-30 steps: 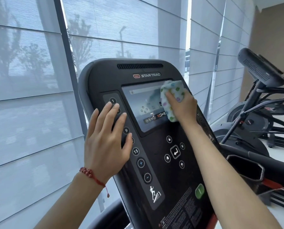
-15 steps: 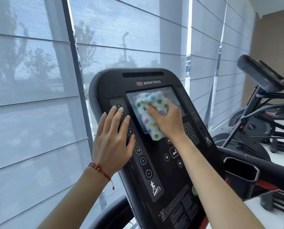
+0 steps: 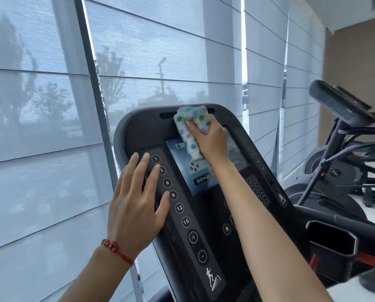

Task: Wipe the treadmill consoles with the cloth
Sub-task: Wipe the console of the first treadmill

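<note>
**Dotted terry cloth at the top of the console**

Soft white terry cloth with green, blue and purple dots (image 3: 192,127) sat bunched under my right hand (image 3: 210,140), my fingers curled over it and pinching it against the black plastic treadmill console (image 3: 143,131). I held it wadded, I think, so that a thick pad met the surface and my fingertips never touched the panel. It lay across the upper bezel, just below the slotted vent, its lower end trailing over the top of the glossy touchscreen (image 3: 182,166).

My left hand (image 3: 136,197) lay flat, fingers straight and slightly spread, gripping nothing, on the console's left edge beside the column of round numbered keys (image 3: 173,195). I judged it was there to steady the panel against my wiping.

The screen looked mostly bare of the cloth; the lower keypad and right button strip probably awaited wiping. A second machine's dark console (image 3: 339,103) stood well apart to my right.
</note>
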`<action>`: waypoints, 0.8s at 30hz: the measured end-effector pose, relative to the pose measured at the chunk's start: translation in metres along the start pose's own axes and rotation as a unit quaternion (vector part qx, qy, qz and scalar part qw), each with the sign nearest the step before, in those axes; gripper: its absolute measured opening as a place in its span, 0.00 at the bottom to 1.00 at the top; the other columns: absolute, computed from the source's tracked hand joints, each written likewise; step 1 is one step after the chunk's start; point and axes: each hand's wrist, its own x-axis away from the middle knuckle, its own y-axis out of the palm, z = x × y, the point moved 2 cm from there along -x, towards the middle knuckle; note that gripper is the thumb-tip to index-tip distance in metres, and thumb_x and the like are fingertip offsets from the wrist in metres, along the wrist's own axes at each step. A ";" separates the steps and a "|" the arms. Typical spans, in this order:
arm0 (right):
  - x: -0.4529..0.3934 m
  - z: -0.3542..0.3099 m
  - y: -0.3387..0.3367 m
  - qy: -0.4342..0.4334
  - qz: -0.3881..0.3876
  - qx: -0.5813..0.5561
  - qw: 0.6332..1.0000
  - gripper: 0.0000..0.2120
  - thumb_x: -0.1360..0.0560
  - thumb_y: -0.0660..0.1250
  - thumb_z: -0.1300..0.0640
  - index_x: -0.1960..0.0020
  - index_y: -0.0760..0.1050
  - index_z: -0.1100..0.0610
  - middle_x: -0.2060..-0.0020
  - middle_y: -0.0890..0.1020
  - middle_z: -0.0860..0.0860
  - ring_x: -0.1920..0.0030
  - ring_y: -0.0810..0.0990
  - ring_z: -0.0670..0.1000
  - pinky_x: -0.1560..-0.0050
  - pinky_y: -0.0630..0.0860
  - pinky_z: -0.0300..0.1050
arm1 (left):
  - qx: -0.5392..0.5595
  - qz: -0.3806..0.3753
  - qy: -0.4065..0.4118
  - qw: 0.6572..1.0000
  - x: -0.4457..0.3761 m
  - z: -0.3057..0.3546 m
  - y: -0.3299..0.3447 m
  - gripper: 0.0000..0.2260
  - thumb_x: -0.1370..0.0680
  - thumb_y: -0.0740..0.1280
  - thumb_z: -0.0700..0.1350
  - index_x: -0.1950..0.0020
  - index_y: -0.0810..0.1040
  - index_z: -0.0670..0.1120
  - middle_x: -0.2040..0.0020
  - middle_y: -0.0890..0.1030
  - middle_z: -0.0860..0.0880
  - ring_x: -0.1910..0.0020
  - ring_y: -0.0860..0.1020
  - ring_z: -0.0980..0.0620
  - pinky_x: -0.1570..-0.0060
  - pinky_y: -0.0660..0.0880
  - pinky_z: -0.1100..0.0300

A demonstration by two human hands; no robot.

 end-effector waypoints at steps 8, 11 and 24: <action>-0.045 0.062 -0.043 0.098 0.044 0.044 0.993 0.22 0.26 0.66 0.46 0.42 0.73 0.63 0.47 0.81 0.58 0.51 0.77 0.51 0.57 0.68 0.37 | 0.009 0.015 -0.006 1.000 0.001 0.001 0.004 0.21 0.24 0.60 0.49 0.38 0.76 0.36 0.33 0.71 0.38 0.30 0.64 0.41 0.36 0.65 0.47; -0.053 0.073 -0.050 0.125 0.059 0.055 0.989 0.23 0.25 0.65 0.46 0.42 0.73 0.64 0.46 0.80 0.59 0.46 0.78 0.56 0.56 0.65 0.38 | 0.014 0.022 -0.010 1.000 0.001 0.002 0.005 0.21 0.25 0.60 0.48 0.38 0.76 0.36 0.33 0.71 0.38 0.30 0.64 0.41 0.36 0.66 0.45; 0.002 -0.001 -0.005 0.004 -0.029 0.019 0.999 0.14 0.29 0.70 0.47 0.54 0.78 0.59 0.62 0.81 0.48 0.64 0.77 0.44 0.69 0.68 0.25 | 0.015 0.026 -0.025 0.999 0.001 0.005 0.007 0.20 0.24 0.59 0.46 0.38 0.75 0.34 0.34 0.71 0.36 0.30 0.63 0.39 0.35 0.66 0.42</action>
